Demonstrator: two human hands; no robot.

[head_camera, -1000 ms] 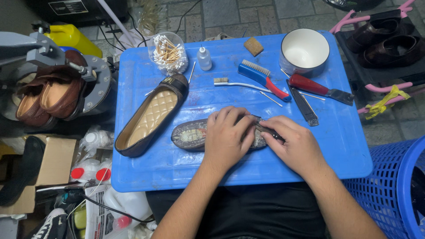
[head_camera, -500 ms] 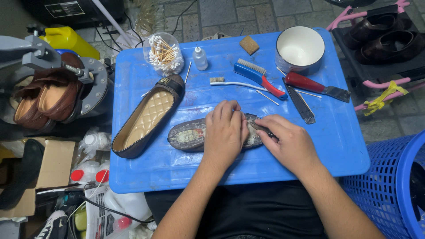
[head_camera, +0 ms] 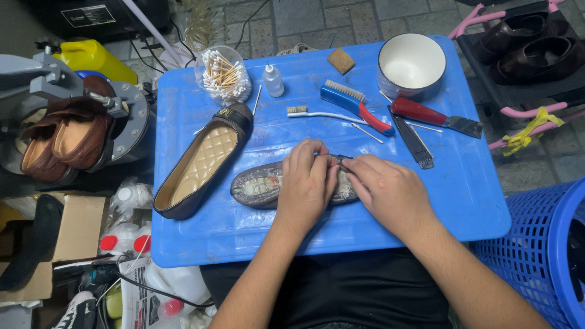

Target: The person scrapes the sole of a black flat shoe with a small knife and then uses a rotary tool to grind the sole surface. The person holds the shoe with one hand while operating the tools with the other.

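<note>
Blue tray [head_camera: 201,244]: left hand [head_camera: 306,183] flat, pressing upturned shoe [head_camera: 259,186]; right hand [head_camera: 390,192] fingers pinching small dark tool [head_camera: 340,159].

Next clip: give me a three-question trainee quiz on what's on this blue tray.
1. True or false: the left hand lies flat on the upturned shoe sole.
2. What stands nearest the white bowl? A) the cotton swab jar B) the red-handled scraper C) the quilted flat shoe
3. Fill in: the fingers of the right hand pinch a small dark ____ at the sole's edge.

Key: 1 true; 2 B; 3 tool, its kind too small to tell.
</note>
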